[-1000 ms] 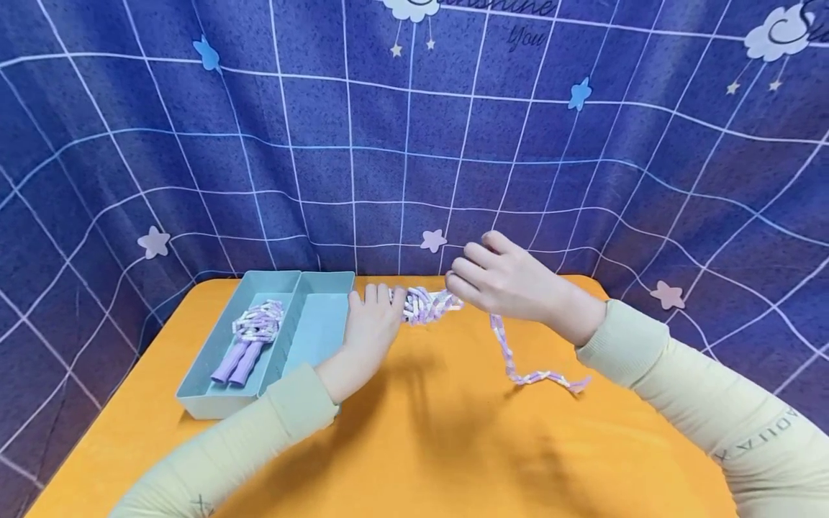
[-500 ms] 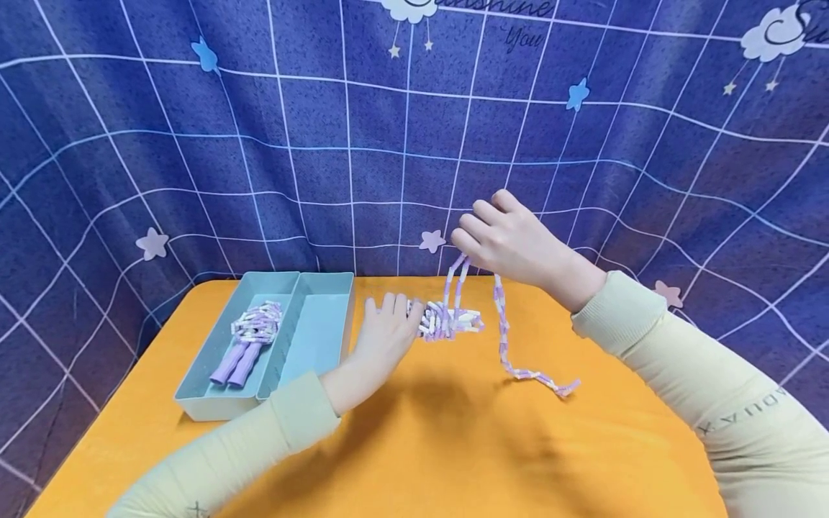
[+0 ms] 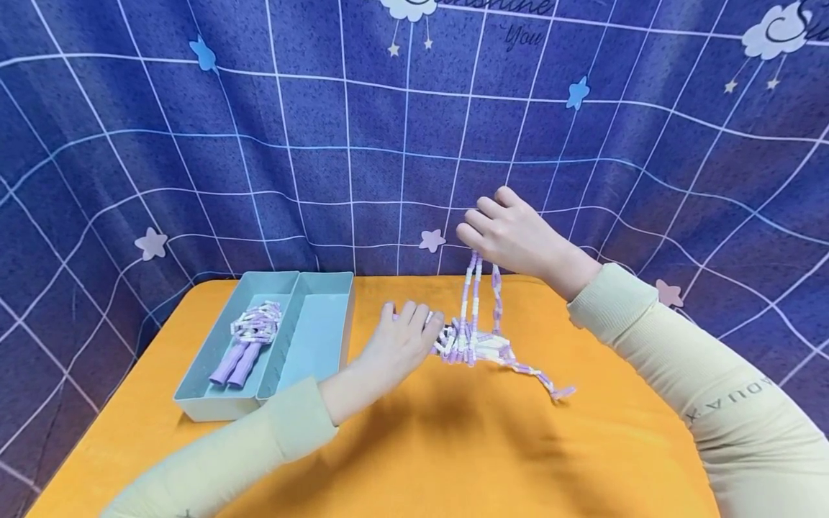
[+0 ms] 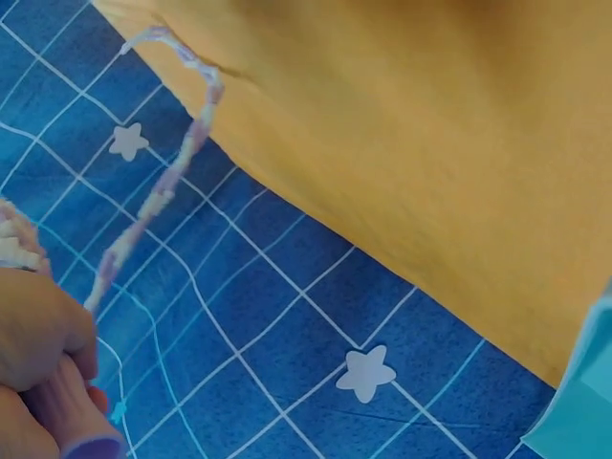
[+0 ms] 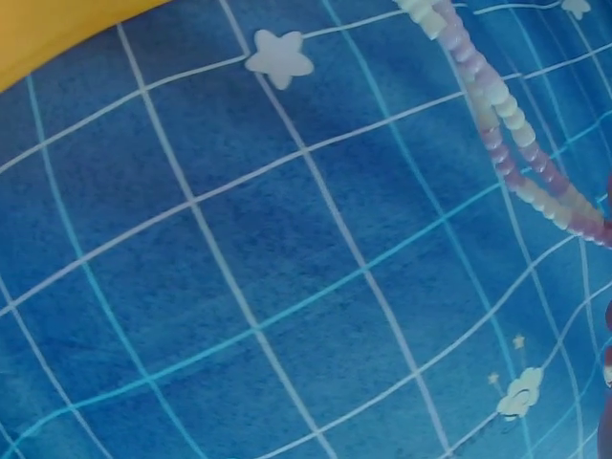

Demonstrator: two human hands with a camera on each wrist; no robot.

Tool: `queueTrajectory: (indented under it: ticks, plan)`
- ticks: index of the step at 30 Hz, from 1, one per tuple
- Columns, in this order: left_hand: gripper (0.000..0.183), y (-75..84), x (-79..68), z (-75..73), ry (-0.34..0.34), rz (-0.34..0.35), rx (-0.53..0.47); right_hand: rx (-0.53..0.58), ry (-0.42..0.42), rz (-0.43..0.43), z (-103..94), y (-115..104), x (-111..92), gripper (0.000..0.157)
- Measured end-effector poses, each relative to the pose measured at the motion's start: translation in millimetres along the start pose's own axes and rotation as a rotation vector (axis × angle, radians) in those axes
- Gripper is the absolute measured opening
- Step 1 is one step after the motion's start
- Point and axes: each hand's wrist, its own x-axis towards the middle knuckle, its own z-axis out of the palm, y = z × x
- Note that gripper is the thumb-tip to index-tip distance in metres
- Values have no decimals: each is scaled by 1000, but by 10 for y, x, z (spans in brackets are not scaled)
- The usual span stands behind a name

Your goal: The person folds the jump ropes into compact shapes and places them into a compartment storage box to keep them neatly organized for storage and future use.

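Note:
My left hand (image 3: pixel 401 344) grips the purple handle (image 4: pixel 76 421) of a beaded jump rope (image 3: pixel 461 347), just above the table. Its purple and white beaded cord is bunched in a bundle at the fingers. Above and to the right, my right hand (image 3: pixel 508 234) holds a raised loop of the cord, with two strands running down to the bundle. Another stretch hangs from that hand, and a loose tail trails down to the right. In the right wrist view, the beaded cord (image 5: pixel 502 105) runs to the hand at the right edge; most of the hand is out of view.
A light blue two-compartment box (image 3: pixel 262 397) stands on the left of the orange table (image 3: pixel 414 460). Its left compartment holds a second, bundled jump rope (image 3: pixel 257 324) with purple handles. A blue gridded curtain (image 3: pixel 311 165) hangs behind the table.
My right hand has risen from near the bundle, pulling out a loop of cord. My left hand has moved right and slightly nearer, carrying the bundle along.

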Motion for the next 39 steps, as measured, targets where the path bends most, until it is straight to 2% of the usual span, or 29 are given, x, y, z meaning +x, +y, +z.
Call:
queueTrajectory:
  ticks: [8, 14, 24, 29, 31, 35, 39]
  plan:
    - [21, -53, -14, -80, 62, -17, -87, 81, -36, -3, 141, -10, -206, 15]
    - [18, -108, -31, -115, 97, -34, -120, 85, -69, -20, 239, -78, -330, 9]
    - [20, -210, -38, -202, 106, -74, -216, 87, -106, -25, 348, -120, -528, 7]
    - [21, -234, -43, -220, 117, -93, -264, 93, -144, 8, 387, -90, -639, 36]
    - [21, -244, -49, -224, 117, -103, -269, 93, -157, 18, 400, -88, -675, 38]
    - [20, -276, -59, -222, 150, -129, -283, 96, -183, 39, 427, -106, -749, 28]
    - [19, -316, -66, -226, 171, -150, -304, 106, -204, 67, 467, -134, -849, 28]
